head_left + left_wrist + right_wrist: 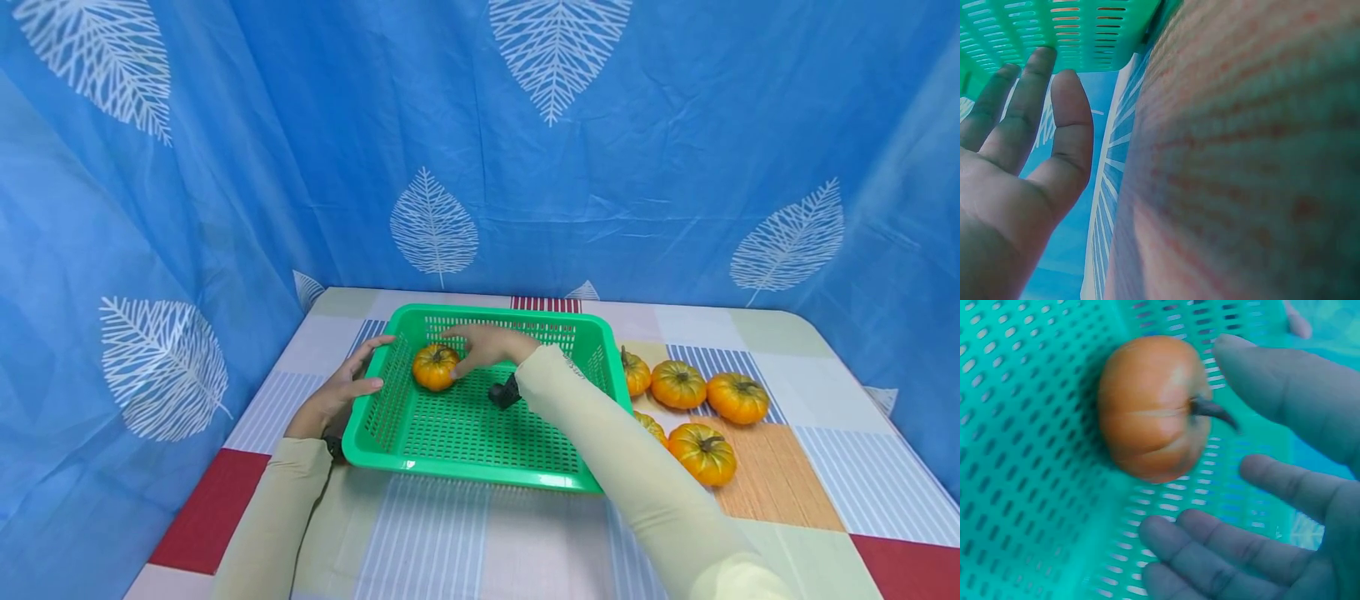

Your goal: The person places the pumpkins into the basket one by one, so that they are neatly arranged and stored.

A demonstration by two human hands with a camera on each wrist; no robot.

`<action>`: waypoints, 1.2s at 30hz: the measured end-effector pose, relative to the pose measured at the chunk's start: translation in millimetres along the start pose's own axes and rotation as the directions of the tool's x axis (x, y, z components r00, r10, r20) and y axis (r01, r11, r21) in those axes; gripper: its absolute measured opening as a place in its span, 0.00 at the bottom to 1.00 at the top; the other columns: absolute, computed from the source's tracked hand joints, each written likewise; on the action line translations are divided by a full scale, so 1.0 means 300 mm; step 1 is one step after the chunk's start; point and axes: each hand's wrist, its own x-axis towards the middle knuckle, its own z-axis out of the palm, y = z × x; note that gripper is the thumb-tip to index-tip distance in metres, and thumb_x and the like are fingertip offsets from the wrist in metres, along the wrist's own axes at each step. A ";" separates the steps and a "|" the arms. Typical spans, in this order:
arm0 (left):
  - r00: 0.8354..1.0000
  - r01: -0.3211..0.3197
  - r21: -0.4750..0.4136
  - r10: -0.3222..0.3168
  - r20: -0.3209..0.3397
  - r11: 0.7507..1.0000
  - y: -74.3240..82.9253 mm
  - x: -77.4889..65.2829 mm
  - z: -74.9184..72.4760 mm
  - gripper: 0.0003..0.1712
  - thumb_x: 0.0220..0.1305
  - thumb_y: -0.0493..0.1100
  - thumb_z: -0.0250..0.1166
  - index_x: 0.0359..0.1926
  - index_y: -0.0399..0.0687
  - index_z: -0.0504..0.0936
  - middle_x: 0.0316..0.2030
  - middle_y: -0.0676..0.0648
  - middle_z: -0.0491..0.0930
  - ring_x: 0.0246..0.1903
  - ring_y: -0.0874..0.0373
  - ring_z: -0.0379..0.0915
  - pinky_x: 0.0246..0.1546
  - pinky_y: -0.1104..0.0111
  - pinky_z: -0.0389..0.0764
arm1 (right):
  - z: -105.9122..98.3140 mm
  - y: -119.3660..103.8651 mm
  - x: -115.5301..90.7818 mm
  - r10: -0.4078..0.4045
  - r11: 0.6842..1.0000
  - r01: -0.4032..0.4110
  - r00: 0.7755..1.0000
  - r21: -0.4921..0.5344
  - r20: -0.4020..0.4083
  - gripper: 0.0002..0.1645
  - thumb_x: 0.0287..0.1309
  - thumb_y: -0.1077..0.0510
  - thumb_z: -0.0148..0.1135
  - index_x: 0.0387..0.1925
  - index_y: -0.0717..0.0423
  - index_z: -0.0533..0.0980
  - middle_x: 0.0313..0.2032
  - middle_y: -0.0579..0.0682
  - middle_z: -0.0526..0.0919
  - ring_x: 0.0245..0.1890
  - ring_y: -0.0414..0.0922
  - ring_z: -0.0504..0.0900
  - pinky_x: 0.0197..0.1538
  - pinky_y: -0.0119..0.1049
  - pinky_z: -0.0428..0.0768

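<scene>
A small orange pumpkin (435,367) sits inside the green plastic basket (480,477), by its left end. Just right of it is my right hand (491,343), reaching over the basket. In the right wrist view, the thumb and fingers (1285,487) are spread beside the pumpkin (1150,409), with a gap between them and its curved stem. My left hand (339,393) is at the basket's left rim, outside it. The left wrist view has its straight fingers (1029,112) against or very near the slotted wall (1085,31).
Several more pumpkins (678,384) lie on the table right of the basket, two partly hidden behind its rim and my right sleeve. A patchwork cloth (427,542) covers the table. Blue leaf-print curtains (330,125) hang behind and at both sides. A black wrist camera (504,393) hangs under my right wrist.
</scene>
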 end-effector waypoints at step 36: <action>0.999 -0.032 -0.041 0.032 0.006 0.999 -0.007 0.010 0.001 0.31 0.77 0.50 0.67 0.73 0.75 0.68 0.65 0.52 0.69 0.57 0.62 0.75 0.55 0.71 0.84 | -0.149 0.018 -0.326 -0.350 0.901 0.412 0.876 0.137 -0.331 0.32 0.72 0.62 0.71 0.73 0.62 0.75 0.68 0.60 0.81 0.64 0.57 0.83 0.69 0.60 0.81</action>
